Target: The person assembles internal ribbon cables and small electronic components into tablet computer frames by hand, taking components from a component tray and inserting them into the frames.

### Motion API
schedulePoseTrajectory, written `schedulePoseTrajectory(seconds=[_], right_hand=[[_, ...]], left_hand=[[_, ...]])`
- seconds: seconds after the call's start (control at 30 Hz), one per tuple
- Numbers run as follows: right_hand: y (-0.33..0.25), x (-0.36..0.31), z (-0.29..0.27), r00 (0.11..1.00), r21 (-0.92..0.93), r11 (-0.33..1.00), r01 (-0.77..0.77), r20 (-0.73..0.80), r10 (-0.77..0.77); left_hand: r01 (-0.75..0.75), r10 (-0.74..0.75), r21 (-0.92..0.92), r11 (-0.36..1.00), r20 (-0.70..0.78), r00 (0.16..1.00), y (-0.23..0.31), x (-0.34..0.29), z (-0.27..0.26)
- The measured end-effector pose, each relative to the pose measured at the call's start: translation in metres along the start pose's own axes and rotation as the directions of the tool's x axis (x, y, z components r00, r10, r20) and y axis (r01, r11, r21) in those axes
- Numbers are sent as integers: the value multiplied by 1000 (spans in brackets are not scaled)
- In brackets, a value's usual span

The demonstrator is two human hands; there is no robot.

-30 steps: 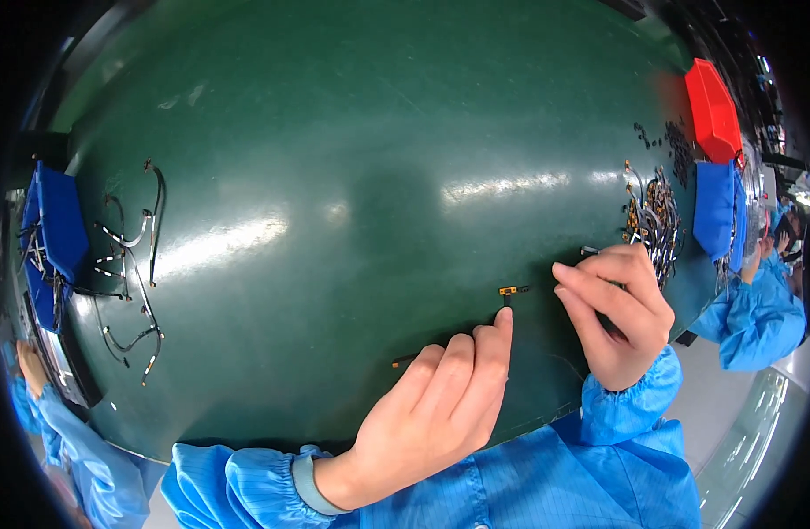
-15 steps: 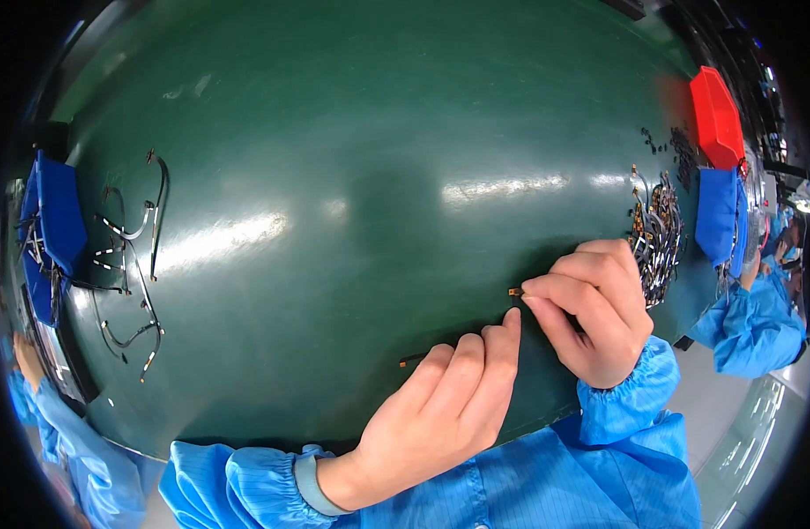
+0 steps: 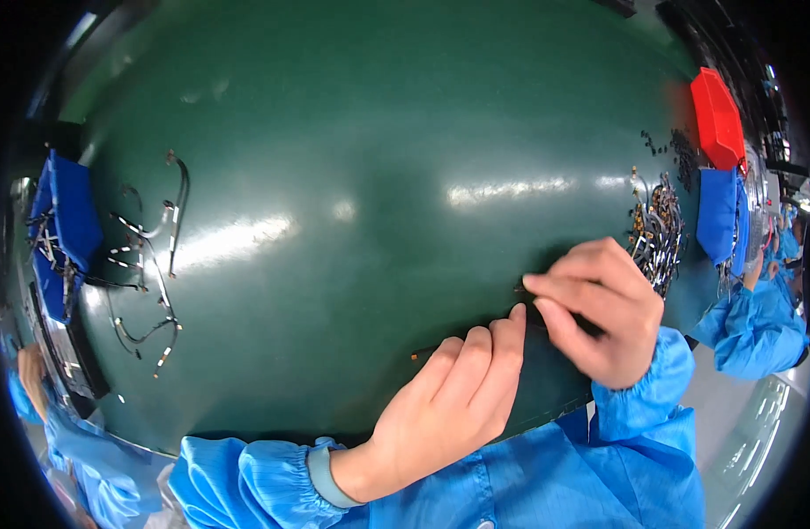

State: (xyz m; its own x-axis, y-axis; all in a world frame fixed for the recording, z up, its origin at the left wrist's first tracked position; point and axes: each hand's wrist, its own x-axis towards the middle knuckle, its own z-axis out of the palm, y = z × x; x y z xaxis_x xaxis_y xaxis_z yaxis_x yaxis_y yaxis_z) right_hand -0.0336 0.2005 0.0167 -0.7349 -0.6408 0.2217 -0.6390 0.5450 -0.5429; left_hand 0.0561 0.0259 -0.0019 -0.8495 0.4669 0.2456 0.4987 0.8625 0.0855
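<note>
My left hand (image 3: 453, 388) lies low over the green table, its fingers close together and curled over a thin black cable. One small copper-coloured cable end (image 3: 416, 356) sticks out left of the knuckles; the rest of that cable and my thumb are hidden under the hand. Just right of the left index fingertip, my right hand (image 3: 603, 313) is closed in a pinch of thumb and index finger. A tiny dark tip (image 3: 519, 289) shows at this pinch, seemingly the cable's other end, too blurred to make out well. The two hands' fingertips are close but apart.
A pile of thin cables (image 3: 658, 234) and scattered small black parts (image 3: 683, 159) lie at right, beside a red bin (image 3: 718, 119) and a blue bin (image 3: 716, 216). Several loose cables (image 3: 167, 300) lie at left near another blue bin (image 3: 74, 212). Blue-sleeved people sit at both sides.
My right fingers have shifted and the copper-coloured end at their tips no longer shows clearly. My left hand has moved slightly right. The view has turned a little.
</note>
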Motion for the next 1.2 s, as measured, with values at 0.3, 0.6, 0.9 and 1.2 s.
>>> schedulePoseTrajectory(seconds=[0.3,0.6,0.9,1.2], right_hand=[[3,-4,2,971,-23,975,221,-93,-222],[-14,-9,-96,953,-61,957,284,126,-275],[-31,-21,-116,906,-293,931,218,-293,-305],[-37,-60,-94,946,400,916,5,-299,126]], left_hand=[[57,-42,-286,956,57,997,-4,5,-45],[342,-8,-833,435,376,927,1,33,-72],[471,-13,-882,35,471,882,18,53,-86],[232,-16,-936,265,237,971,33,58,-85]])
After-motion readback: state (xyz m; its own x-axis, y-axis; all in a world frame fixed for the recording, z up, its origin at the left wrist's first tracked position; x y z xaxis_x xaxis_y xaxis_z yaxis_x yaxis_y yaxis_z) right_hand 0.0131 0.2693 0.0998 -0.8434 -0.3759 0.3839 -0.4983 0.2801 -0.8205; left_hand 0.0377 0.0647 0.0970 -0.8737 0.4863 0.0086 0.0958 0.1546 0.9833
